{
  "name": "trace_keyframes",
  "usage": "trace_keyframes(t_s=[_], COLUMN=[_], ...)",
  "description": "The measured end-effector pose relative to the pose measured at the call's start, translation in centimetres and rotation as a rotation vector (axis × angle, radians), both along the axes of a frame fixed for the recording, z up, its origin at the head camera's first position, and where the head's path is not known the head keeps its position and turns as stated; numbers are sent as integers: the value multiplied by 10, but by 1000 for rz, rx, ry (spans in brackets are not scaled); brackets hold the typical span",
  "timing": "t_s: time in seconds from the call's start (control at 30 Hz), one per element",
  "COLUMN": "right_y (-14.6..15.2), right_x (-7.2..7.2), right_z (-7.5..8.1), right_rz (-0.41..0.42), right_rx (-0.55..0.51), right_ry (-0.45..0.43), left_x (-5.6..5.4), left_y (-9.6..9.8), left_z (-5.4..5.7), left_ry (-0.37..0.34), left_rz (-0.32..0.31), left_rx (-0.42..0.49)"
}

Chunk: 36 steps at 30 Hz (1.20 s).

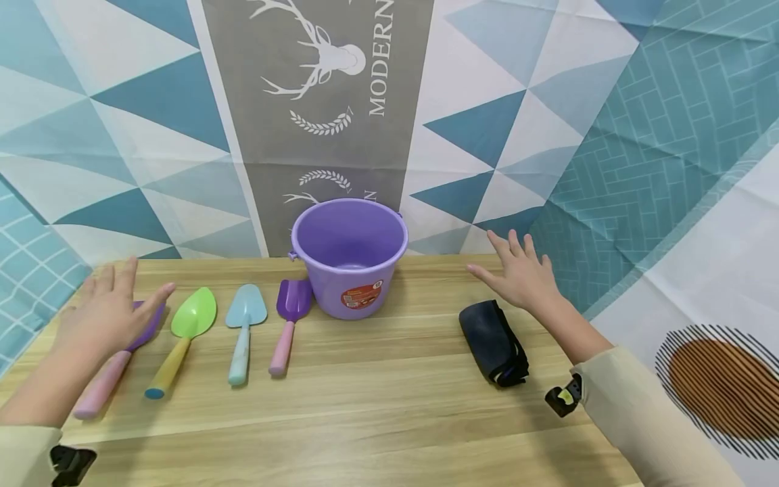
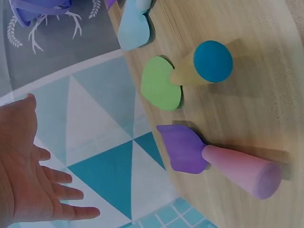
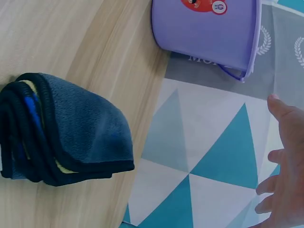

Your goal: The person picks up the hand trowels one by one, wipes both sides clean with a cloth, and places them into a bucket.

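My left hand [image 1: 100, 314] hovers with fingers spread over the leftmost toy shovel, a purple blade [image 2: 183, 148] on a pink handle [image 1: 103, 385]. To its right lie a green shovel [image 1: 193, 312] with a yellow handle, a light blue shovel [image 1: 246, 308] and another purple shovel [image 1: 293, 301] with a pink handle. A purple bucket [image 1: 349, 270] stands upright behind them, a red sticker on its front. My right hand [image 1: 520, 274], fingers apart and holding nothing, is above the table just beyond a folded dark cloth [image 1: 491, 341]. The right wrist view shows the cloth [image 3: 90, 128] in layers.
Everything lies on a wood-grain table [image 1: 365, 412]. A patterned fabric backdrop [image 1: 322, 135] hangs along its far edge, close behind the bucket. More patterned cloth [image 1: 700, 270] slopes down at the right.
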State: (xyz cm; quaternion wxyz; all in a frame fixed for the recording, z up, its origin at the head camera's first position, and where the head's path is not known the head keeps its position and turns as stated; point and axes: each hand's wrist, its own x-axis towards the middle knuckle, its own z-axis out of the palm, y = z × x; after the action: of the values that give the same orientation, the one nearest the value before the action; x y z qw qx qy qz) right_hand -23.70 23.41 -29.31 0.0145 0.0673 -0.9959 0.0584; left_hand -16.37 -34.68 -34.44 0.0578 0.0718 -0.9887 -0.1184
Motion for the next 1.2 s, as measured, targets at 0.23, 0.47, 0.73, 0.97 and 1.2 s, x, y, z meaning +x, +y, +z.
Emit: trace_keyframes(t_s=[0.23, 0.47, 0.73, 0.97, 1.2], right_y=[7, 12, 20, 29, 36], right_x=[0, -1, 3, 3, 5], right_z=[-6, -17, -28, -44, -61], right_rz=[6, 4, 5, 15, -4], right_rx=[-4, -20, -94, -184, -223], right_ry=[-14, -38, -55, -76, -97], left_x=[6, 13, 17, 18, 19], left_y=[-12, -24, -36, -45, -52], left_z=[-5, -15, -23, -34, -43], left_ry=[-10, -77, -111, -138, -174], left_rz=[-20, -4, -10, 6, -5], left_rx=[21, 58, 75, 85, 111])
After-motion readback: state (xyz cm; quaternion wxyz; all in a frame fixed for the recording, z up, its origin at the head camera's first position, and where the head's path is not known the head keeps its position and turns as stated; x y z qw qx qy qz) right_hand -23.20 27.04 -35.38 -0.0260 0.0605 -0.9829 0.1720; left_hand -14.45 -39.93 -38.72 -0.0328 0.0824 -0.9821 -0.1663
